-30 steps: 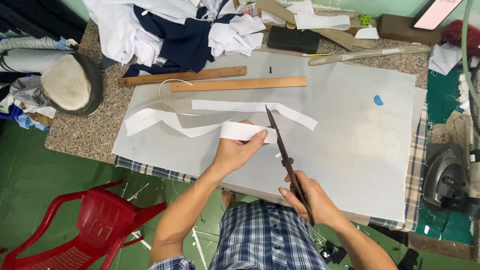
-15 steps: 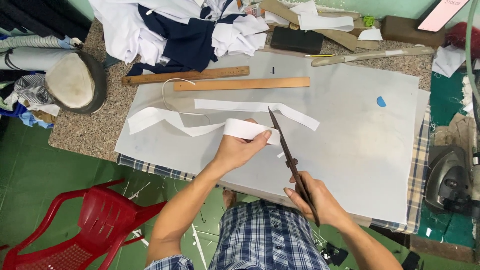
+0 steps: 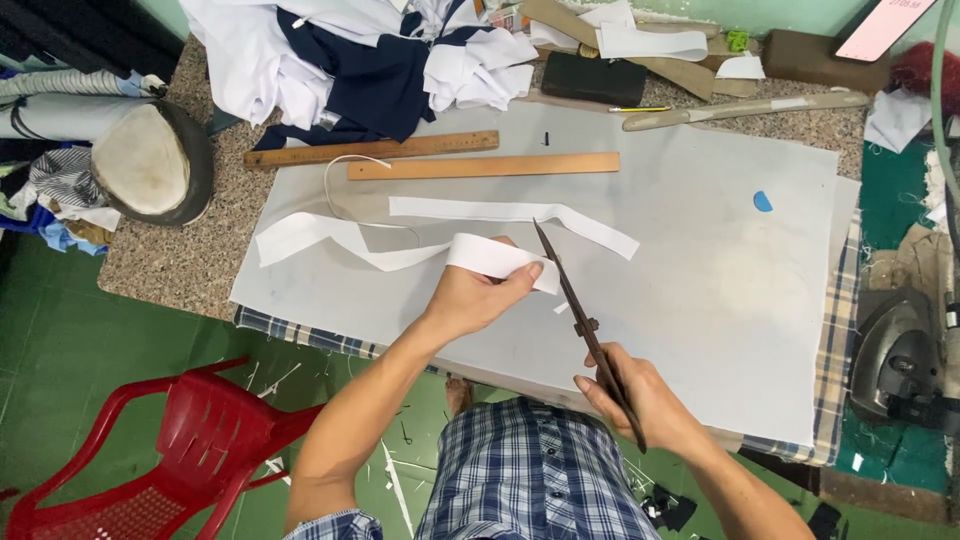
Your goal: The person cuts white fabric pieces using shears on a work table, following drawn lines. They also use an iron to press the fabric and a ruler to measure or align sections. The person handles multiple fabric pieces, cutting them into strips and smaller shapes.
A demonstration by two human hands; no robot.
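— Since a second ago, is anything shifting on the head camera?

— Barely: I'm seeing my left hand (image 3: 470, 298) staying pinched shut on the white strip (image 3: 495, 254), which is trailing left across the grey sheet (image 3: 700, 290). My right hand (image 3: 640, 400) is staying curled closed round the scissors (image 3: 585, 325), blades nearly together just beside the strip's end.

— Which step?

— I'm judging it as trimming that end; next I'm needing the blades opened and fed squarely across the strip.
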